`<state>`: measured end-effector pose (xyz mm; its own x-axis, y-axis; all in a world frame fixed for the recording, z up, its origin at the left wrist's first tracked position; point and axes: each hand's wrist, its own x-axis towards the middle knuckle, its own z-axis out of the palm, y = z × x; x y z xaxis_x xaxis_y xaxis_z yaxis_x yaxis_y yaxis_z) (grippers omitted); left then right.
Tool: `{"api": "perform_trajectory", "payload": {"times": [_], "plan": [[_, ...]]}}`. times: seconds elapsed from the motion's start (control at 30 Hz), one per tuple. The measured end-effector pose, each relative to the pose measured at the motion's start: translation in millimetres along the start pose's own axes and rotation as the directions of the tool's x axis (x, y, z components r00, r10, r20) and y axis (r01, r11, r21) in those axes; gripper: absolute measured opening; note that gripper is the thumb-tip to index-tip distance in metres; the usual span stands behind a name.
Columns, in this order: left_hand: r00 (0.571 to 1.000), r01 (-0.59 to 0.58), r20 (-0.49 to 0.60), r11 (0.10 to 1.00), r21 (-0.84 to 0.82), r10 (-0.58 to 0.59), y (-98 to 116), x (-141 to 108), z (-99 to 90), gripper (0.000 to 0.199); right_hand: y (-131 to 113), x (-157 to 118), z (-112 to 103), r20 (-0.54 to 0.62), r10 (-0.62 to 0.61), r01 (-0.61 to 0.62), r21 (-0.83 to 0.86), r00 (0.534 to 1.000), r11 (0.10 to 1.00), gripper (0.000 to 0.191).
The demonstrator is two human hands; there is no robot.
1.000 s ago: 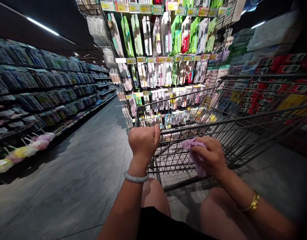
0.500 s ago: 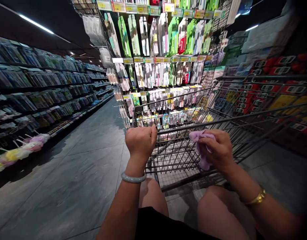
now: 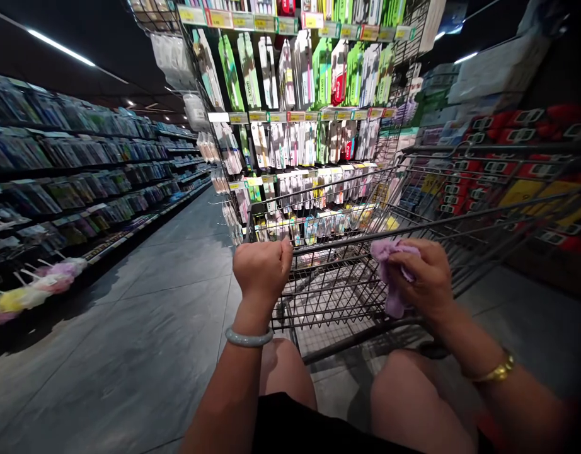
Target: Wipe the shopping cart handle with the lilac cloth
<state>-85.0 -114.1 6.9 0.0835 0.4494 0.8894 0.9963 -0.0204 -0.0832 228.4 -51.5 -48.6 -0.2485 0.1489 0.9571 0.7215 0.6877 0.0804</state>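
Observation:
A dark wire shopping cart (image 3: pixel 338 302) stands side-on before my knees. My left hand (image 3: pixel 262 265) is closed in a fist around its near top rail, by the left corner; a grey bangle circles that wrist. In my right hand (image 3: pixel 427 274) a crumpled purple cloth (image 3: pixel 395 252) is pinched between thumb and fingers. The cloth lies over the same rail, farther right, and part of it hangs down along the wire side. A gold bracelet is on the right wrist. The cart's mesh basket shows through its side, with the floor visible beneath.
Behind the cart rises a display rack (image 3: pixel 295 116) hung with packaged toothbrushes and price tags. Long shelves (image 3: pixel 73 151) line the aisle on the left, with colourful bath puffs (image 3: pixel 40 284) low down. Red packages (image 3: pixel 508 135) are stacked at the right. Grey floor (image 3: pixel 143 328) lies between.
My right hand and the purple cloth have slid a little to the right along the rail. My left hand keeps its grip on the cart. The view has shifted slightly.

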Motion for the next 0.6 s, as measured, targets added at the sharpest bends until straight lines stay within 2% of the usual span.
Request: {"api": "perform_trajectory", "payload": {"times": [0.17,0.23,0.3,0.37,0.43,0.5,0.6], "plan": [[1.0,-0.003,0.014,1.0,-0.028,0.003,-2,0,-3.4,0.051,19,38,-11,-0.146,0.122,-0.131,-0.048,0.982,0.99,0.015],[1.0,0.014,0.009,0.999,-0.032,-0.014,1,-1,-8.5,0.05,17,34,-10,-0.125,0.13,-0.137,-0.051,0.984,0.989,0.013],[0.998,0.053,-0.012,0.997,-0.049,-0.053,8,1,-14.7,0.046,11,19,-7,-0.042,0.105,-0.106,-0.029,0.994,0.994,0.013],[0.996,0.076,-0.028,0.99,-0.117,-0.08,19,7,-19.9,0.041,5,3,-5,0.051,0.052,-0.052,-0.013,0.997,0.999,0.012],[1.0,0.024,0.001,0.975,-0.221,-0.024,35,20,-22.3,0.042,3,-3,-6,0.097,0.012,-0.012,-0.004,0.995,1.0,0.012],[0.998,-0.005,0.064,0.967,-0.253,0.022,54,38,-20.8,0.05,7,6,-11,0.053,0.042,-0.042,0.001,0.998,0.999,0.012],[0.979,-0.07,0.166,0.955,-0.287,0.121,82,66,-12.0,0.052,21,35,-19,-0.084,0.158,-0.161,-0.027,0.984,0.987,0.011]]}}
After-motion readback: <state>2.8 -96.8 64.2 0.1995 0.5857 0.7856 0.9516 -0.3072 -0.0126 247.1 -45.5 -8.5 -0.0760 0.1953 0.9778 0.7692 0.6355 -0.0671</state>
